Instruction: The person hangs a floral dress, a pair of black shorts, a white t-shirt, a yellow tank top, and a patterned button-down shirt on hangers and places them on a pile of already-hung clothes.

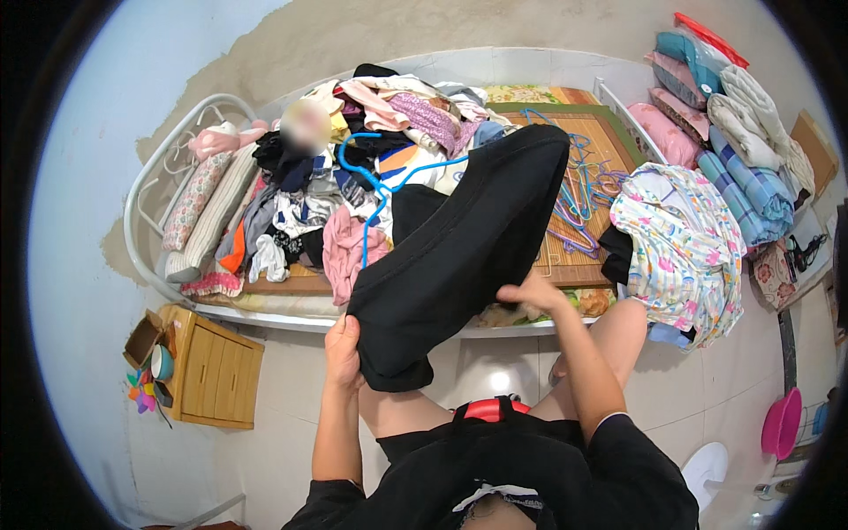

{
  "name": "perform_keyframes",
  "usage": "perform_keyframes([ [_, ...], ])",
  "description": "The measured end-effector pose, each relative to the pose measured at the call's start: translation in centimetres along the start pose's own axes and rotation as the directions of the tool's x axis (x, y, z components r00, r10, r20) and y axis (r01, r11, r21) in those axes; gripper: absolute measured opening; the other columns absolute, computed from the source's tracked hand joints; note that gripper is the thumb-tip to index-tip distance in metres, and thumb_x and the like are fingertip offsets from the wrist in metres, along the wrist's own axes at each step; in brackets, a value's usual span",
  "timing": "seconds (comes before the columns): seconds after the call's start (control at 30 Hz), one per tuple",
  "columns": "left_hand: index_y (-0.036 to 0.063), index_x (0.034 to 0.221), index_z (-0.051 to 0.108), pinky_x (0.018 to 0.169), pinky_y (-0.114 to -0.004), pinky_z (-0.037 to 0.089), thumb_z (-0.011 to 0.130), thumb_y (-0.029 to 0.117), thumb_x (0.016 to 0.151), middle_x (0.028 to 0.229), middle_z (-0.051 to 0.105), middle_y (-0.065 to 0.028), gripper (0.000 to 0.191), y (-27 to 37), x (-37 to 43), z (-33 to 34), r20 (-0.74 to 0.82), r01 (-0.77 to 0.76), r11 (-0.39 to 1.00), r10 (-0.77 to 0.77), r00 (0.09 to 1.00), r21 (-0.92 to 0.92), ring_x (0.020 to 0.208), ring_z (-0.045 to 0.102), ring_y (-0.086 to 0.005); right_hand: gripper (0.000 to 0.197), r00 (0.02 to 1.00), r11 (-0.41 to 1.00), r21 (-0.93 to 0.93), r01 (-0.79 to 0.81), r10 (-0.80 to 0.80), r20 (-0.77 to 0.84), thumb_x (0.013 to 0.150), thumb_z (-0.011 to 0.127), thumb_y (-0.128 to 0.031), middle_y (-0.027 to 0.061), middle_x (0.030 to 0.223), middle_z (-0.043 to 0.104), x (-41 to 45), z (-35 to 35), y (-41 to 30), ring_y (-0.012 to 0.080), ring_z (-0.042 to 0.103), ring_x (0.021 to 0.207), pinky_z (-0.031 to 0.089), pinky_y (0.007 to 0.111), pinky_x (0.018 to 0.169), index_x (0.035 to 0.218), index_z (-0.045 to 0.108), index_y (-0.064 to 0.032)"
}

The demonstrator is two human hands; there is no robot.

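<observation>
A black garment [457, 245] is stretched out in front of me, above the near edge of the bed. My left hand [343, 351] grips its lower left edge, thumb on top. At its lower right side, my right hand [530, 293] has the thumb out; its fingers are partly behind the cloth, so its hold cannot be made out. A blue plastic hanger [381, 185] shows beside the garment's upper left edge, its lower part hidden by the cloth. Behind lies a heap of mixed clothes [404, 112], with a pink cloth [351, 252] near the bed's front.
Several coloured hangers [580, 192] lie on the bamboo mat [609, 142]. Patterned fabric [682, 252] is piled at the right, near folded bedding [755, 185]. A metal bed frame [136, 218] curves at the left, above a wooden cabinet [222, 371]. A pink basin [782, 424] stands far right.
</observation>
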State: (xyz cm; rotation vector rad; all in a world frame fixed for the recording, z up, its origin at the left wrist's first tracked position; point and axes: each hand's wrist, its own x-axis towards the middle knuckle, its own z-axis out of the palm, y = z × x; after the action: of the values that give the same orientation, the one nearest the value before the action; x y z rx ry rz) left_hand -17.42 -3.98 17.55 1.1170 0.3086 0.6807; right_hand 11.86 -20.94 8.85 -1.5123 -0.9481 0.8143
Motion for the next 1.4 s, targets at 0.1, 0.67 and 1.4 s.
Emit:
perform_keyframes([
  [0.1,-0.0047,0.12,0.045,0.089,-0.034,0.046,0.045,0.027,0.094,0.119,0.053,-0.0171,0.041,-0.4,1.4,1.3,0.027,0.041,0.995,-0.038,0.999,-0.091,0.104,0.055,-0.0236,0.09,1.0,0.995,0.096,-0.013,0.015,-0.015,0.06,0.082,-0.025,0.014,0.123,0.049,-1.1,4.8,0.8,0.0228,0.047,0.113,0.037,0.031,0.097,0.13,0.034,0.0039],
  [0.67,-0.0041,0.122,0.042,0.091,-0.038,0.045,0.039,0.031,0.095,0.119,0.052,-0.0169,0.044,-1.4,6.7,-2.9,-0.207,-0.241,0.957,0.206,0.956,-0.163,0.105,0.055,-0.0262,0.058,0.934,0.868,-0.427,-0.253,0.334,0.125,0.064,0.077,-0.02,0.0107,0.101,0.062,-5.2,-2.6,3.7,0.0185,0.057,0.092,0.044,0.031,0.083,0.113,0.055,0.0012],
  [1.4,-0.0013,0.122,0.044,0.095,-0.041,0.042,0.037,0.033,0.095,0.12,0.052,-0.0164,0.044,-13.1,13.4,28.4,0.41,0.279,0.875,-0.103,0.906,-0.396,0.108,0.053,-0.029,0.031,-0.204,0.555,-0.369,0.746,-0.338,-0.919,0.093,0.04,-0.009,0.013,0.121,0.049,-23.5,-14.9,-10.7,0.0221,0.049,0.109,0.039,0.035,0.095,0.123,0.039,-0.0002],
])
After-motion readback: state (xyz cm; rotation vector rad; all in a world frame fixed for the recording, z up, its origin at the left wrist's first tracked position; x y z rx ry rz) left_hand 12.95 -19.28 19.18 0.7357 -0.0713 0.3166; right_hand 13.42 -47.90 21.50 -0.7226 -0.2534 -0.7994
